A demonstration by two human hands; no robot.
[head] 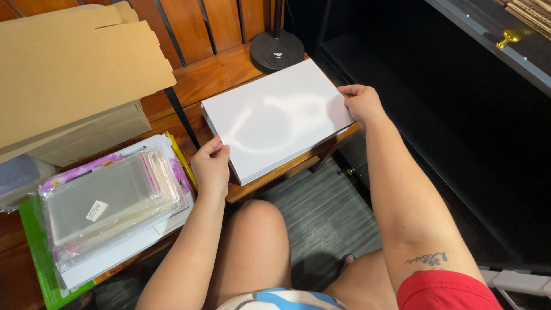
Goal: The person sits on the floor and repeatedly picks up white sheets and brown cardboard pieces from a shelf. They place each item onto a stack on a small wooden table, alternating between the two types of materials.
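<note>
A thick stack of glossy white sheets (275,117) lies on the wooden table (212,74), tilted so one corner points toward me. My left hand (211,166) grips the stack's near left corner, fingers on top. At the far right edge, my right hand (361,103) pinches the sheets with thumb on top. Both hands hold the same stack.
A pile of clear plastic sleeves (109,198) on white and green sheets sits at the left. A large cardboard box (69,74) stands behind it. A round black lamp base (277,50) is beyond the stack. A dark cabinet (459,115) fills the right.
</note>
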